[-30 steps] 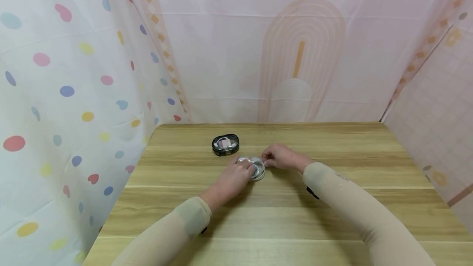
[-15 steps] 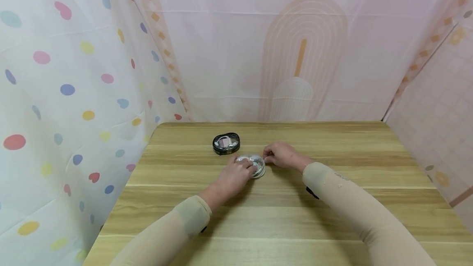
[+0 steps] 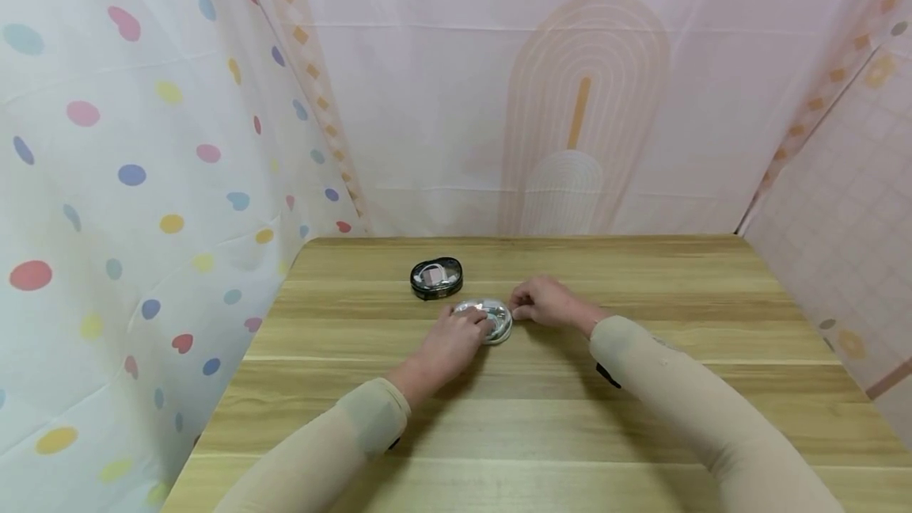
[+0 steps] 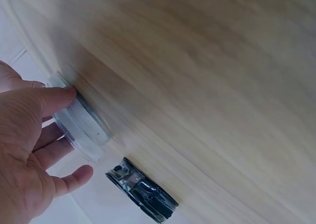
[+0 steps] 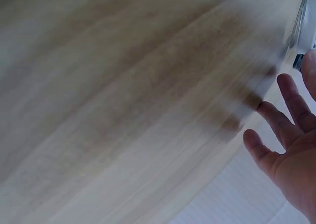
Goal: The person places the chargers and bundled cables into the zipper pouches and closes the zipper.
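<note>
My left hand [image 3: 453, 339] grips a small oval clear pouch [image 3: 502, 323] with pale trim, fingers over its top. In the left wrist view, the thumb lies along the side of the pouch [image 4: 81, 128]. Light-coloured contents show through the clear top, too small to make out. At the pouch's right end is my right hand [image 3: 545, 303], its thumb and forefinger close together; whether they pinch anything is hidden. In the right wrist view, the other fingers of that hand [image 5: 296, 155] are spread, and the pouch [image 5: 307, 26] shows at the upper right edge.
A second oval pouch [image 3: 436, 291], clear with black trim, stands just behind and left on the wooden table [image 3: 499, 434]; a white cable and a pinkish block show inside. Patterned curtains [image 3: 442, 101] hang behind the table and on both sides.
My right hand has shifted slightly to the right at the pouch's end. My left hand stays on the pouch, and the black-trimmed pouch has not moved.
</note>
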Motion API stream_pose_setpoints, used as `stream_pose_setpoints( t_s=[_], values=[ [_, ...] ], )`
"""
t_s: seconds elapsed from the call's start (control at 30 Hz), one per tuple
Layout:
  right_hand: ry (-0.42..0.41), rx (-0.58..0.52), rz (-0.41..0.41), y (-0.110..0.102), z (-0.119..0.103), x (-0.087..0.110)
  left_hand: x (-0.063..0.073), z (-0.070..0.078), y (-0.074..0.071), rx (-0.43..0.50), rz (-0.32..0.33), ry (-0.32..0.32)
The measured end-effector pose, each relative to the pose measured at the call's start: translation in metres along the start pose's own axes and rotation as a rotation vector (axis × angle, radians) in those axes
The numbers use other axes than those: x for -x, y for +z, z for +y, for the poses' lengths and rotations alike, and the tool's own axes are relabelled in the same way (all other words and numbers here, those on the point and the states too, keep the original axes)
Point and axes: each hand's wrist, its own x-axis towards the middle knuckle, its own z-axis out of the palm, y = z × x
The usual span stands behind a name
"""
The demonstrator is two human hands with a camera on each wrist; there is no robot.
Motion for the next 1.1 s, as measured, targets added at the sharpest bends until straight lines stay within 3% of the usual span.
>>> stream_pose_setpoints(
  t_s=[0.33, 0.53, 0.7, 1.1],
  values=[
    [-0.004, 0.006, -0.024, 0.0004, -0.0007, 0.0031, 0.0027, -0.0023, 0.0055, 0.014, -0.014, 0.005],
    [-0.001, 0.049, -0.003, 0.0007, -0.0029, 0.0035, 0.0060, -0.0069, 0.0035, -0.056, 0.059, 0.061],
    [-0.009, 0.111, 0.048, 0.0026, -0.0028, -0.0017, 0.0040, -0.0086, 0.0021, -0.114, 0.064, 0.085],
    [-0.033, 0.117, 0.089, 0.0045, 0.0010, -0.0037, 0.0015, -0.0027, -0.0002, -0.077, 0.031, 0.042]
  ],
)
